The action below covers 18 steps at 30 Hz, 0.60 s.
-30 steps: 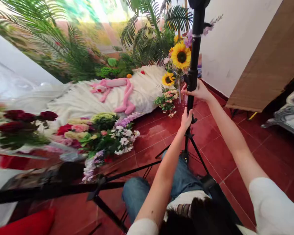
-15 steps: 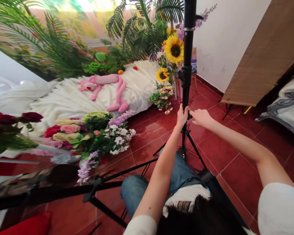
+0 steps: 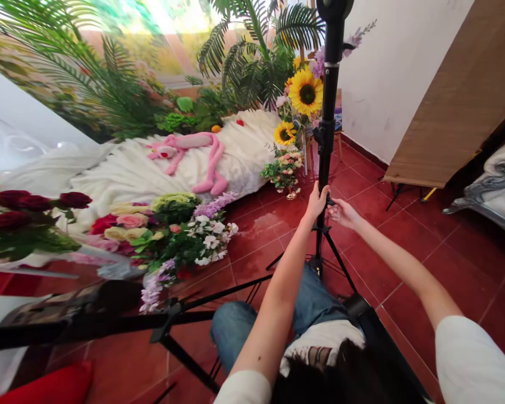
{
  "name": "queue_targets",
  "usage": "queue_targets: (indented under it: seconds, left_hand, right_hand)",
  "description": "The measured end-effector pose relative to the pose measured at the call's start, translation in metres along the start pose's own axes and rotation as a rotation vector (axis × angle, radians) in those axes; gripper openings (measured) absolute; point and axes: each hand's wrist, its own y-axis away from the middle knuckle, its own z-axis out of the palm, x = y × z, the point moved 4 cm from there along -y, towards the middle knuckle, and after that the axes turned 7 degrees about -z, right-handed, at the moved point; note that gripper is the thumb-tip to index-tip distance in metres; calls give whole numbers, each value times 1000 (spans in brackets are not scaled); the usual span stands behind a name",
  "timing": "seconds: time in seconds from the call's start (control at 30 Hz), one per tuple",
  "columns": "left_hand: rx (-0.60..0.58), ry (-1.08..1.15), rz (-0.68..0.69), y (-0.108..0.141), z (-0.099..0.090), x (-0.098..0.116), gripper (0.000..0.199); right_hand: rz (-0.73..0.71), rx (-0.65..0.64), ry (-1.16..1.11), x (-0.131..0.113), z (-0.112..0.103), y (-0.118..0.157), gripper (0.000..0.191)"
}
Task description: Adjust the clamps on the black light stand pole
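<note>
A black stand pole (image 3: 327,106) rises upright in front of me on spread legs. My left hand (image 3: 317,201) is wrapped round the pole low down, just above where the legs join. On the right side of the pole, a small black knob (image 3: 330,201) sticks out. My right hand (image 3: 343,214) is at this knob, palm turned partly up and fingers curled. Its fingertips are close to the knob, but whether they pinch it is too small to tell.
A second black stand (image 3: 164,322) lies across the lower left. Flower bouquets (image 3: 168,230), a pink plush toy (image 3: 212,163) on white cloth (image 3: 252,146), sunflowers (image 3: 306,92), a brown panel (image 3: 437,101) and an ornate white sofa (image 3: 503,174) surround me.
My right hand has turned from back-up to palm partly up beside the knob. My left hand stays round the pole. The whole view has shifted slightly.
</note>
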Motion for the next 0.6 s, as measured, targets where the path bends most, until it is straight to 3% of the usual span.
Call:
queue_targets:
  seconds: [0.07,0.13,0.2,0.3,0.4,0.5,0.6]
  left_hand:
    - [10,-11,-9,0,0,0,45]
    - [9,-12,-13,0,0,0,45]
    - [-1,-4,-22,0,0,0,44]
    - [-22,18,-37,0,0,0,42]
    - [-52,64,-46,0,0,1,37]
    - [-78,93,-58,-1,0,4,32]
    - [-83,90,-68,0,-1,7,31]
  right_hand:
    - [-44,70,-241,14,10,1,38]
    - [-67,101,-242,19,15,1,38]
    - [-91,167,29,15,8,2,42]
    - [-279,293,770,-10,-6,10,47]
    - [-409,246,1391,-30,-5,21,45]
    - [-415,156,1618,-37,1,24,43]
    - [-373,183,1465,-33,2,14,51]
